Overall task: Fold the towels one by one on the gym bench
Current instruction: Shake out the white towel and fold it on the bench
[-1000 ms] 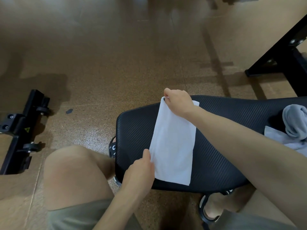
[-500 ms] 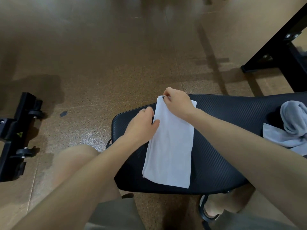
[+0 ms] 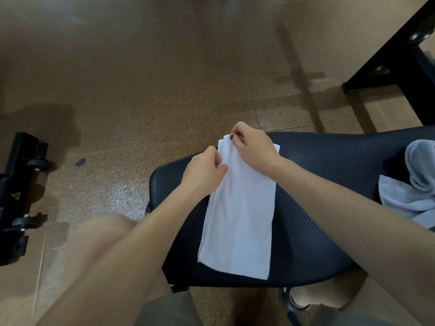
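- White towel (image 3: 240, 215) lies as a long folded strip across the surface (image 3: 329, 184), near its left end, reaching from far edge to near edge.
- Right hand (image 3: 253, 149): grip pinches the far end layers, probably to keep the edges aligned.
- Left hand (image 3: 203, 175): grip pinches the left edge just below, likely ready for the next fold.
- Grey towel (image 3: 414, 187) lies crumpled at the surface's right, unfolded.
- No containers seen.

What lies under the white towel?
The white towel lies flat on the black bench. Whether anything sits between them cannot be seen; the cloth covers that spot.
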A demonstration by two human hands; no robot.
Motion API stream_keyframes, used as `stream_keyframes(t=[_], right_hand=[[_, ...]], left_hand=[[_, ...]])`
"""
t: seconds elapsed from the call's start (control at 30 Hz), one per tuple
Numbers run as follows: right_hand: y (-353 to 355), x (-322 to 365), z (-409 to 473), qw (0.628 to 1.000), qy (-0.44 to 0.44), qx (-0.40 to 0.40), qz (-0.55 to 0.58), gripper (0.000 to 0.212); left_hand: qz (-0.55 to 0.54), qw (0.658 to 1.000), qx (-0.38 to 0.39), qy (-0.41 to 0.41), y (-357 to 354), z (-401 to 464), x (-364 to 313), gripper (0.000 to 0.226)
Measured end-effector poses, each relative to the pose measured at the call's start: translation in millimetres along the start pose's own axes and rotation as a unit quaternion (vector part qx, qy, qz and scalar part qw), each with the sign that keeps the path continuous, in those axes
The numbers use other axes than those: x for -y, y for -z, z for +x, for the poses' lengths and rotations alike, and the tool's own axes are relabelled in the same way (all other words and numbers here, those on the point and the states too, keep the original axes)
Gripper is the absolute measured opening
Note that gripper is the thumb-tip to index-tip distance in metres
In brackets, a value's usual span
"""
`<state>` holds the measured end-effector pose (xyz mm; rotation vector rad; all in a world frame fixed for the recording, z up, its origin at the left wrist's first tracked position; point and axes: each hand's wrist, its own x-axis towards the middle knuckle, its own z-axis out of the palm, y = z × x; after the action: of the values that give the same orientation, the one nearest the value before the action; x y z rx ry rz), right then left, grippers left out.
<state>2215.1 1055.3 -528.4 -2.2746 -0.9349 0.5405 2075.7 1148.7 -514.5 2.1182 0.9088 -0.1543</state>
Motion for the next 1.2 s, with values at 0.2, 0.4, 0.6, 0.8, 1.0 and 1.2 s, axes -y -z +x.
stream_keyframes(t=[0.2,0.4,0.6,0.8,1.0,1.2], right_hand=[[-2,1,0,1.0,0.005,-0.007,-0.022,0.015],[-1,2,-1,1.0,0.011,-0.009,-0.025,0.014],[-2,5,2,0.997,0.032,-0.008,-0.072,0.015],[-6,4,4,0.991,0.055,-0.022,-0.12,0.017],[-9,8,2,0.989,0.05,-0.036,-0.135,0.017],[-18,13,-27,0.97,0.089,-0.124,-0.187,0.026]], left_hand=[[0.05,0.995,-0.062,-0.06,-3,-10,4,0.01],[0.026,0.998,-0.054,-0.038,-6,-8,6,0.011],[-0.083,0.996,-0.044,0.007,-3,-9,5,0.01],[-0.178,0.98,-0.011,0.087,3,-4,9,0.007],[-0.319,0.932,-0.006,0.172,5,0,12,0.006],[-0.347,0.922,-0.014,0.17,4,-3,14,0.009]])
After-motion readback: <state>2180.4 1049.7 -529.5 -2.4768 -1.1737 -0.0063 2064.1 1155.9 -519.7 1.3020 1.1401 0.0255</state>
